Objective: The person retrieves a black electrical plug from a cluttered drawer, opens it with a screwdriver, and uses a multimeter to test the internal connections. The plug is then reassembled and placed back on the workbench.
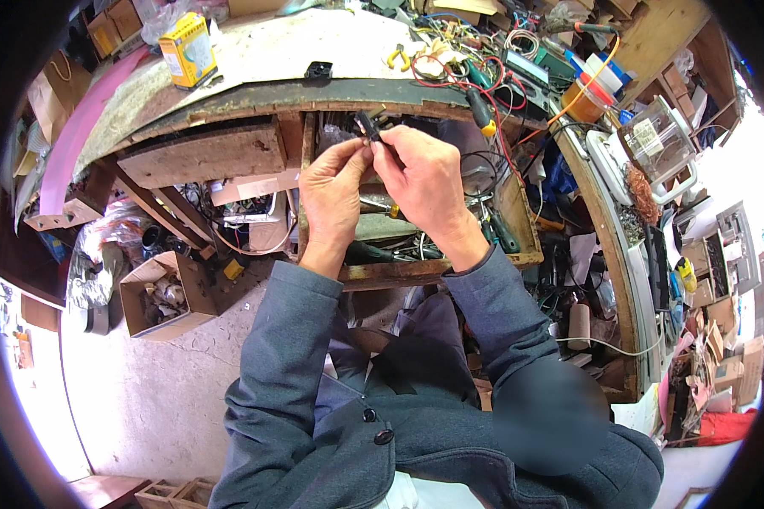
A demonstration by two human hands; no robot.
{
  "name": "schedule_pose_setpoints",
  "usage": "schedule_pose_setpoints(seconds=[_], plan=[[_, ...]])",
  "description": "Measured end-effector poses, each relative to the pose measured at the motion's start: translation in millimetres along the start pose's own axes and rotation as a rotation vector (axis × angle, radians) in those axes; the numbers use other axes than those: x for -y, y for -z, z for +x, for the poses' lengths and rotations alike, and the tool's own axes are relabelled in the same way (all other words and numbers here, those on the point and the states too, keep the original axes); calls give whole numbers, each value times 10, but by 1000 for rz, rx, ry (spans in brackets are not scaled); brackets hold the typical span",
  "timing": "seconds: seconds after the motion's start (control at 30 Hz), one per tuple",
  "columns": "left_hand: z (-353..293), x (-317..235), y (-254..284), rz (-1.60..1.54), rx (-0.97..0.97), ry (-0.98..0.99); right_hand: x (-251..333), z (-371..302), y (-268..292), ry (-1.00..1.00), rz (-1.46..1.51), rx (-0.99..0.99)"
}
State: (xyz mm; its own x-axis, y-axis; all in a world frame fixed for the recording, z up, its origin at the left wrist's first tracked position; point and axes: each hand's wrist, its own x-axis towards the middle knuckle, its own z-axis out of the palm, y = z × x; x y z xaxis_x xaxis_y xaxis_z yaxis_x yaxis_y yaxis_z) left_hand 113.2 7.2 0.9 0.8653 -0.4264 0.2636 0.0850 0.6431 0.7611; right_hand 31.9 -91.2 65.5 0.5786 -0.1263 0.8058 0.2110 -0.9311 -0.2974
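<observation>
Above the open drawer [433, 270], both my hands come together at the fingertips. My right hand [429, 174] is closed on a small black part [367, 125] that sticks out past its thumb and fingers toward the bench. Pinched shut, my left hand [331, 188] meets the lower end of this part; what lies between its fingertips is too small to make out. Below the hands, the drawer holds several tools and cables, among them a screwdriver with a yellow-banded handle [394, 211] and a dark green handle [505, 233].
On the bench top [272, 51] stand a yellow box [188, 51] and a small black piece [318, 70]. Red test leads [437, 83] and pliers [399, 58] lie farther right. A clear-lidded container [654, 140] sits on the right side. On the floor at left is an open cardboard box [168, 297].
</observation>
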Motion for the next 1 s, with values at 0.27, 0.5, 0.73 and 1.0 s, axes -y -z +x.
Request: schedule_pose_setpoints(seconds=[0.27,0.5,0.73,1.0], plan=[[6,22,23,-7,29,76,-67,-45,-22,77,-133,43],[31,-73,39,-244,-7,357,-79,-124,-90,74,-358,119],[45,-43,76,-267,18,381,-30,-143,-173,51,-321,38],[36,-84,67,-254,-32,384,-9,-156,-142,-92,-81,41]])
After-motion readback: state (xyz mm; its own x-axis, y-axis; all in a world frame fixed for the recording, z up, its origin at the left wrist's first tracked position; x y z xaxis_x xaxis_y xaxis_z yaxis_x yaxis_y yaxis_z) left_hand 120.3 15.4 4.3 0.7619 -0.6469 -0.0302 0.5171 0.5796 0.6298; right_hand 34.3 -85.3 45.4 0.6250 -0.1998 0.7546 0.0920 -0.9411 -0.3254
